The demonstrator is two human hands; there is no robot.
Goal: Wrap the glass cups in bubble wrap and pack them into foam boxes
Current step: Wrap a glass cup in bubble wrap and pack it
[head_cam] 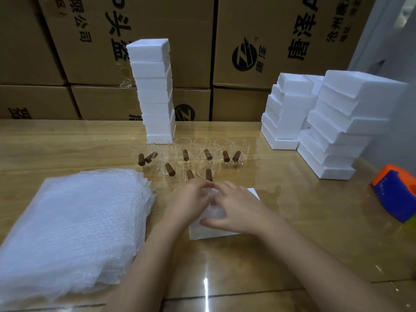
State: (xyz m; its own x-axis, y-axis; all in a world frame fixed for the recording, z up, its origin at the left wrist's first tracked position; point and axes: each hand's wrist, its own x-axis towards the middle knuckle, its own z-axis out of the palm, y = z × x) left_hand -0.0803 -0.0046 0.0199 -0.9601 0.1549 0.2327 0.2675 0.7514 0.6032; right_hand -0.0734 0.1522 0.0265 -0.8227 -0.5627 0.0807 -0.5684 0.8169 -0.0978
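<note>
Cup point(214, 211), bubble-wrapped, is gripped between left hand point(191, 202) and right hand point(239, 211), fingers curled round it, over a foam box point(202, 234) on the worktop point(304, 233). Wrap sheets point(74, 226) lie at 9 o'clock, bare cups point(202, 152) at 12, foam stacks point(337, 122) at 2.

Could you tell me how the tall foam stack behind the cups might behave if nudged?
Probably tips: the foam stack is tall, narrow and leaning. Being foam, likely light; it could fall onto the glass cups beside it.
</note>
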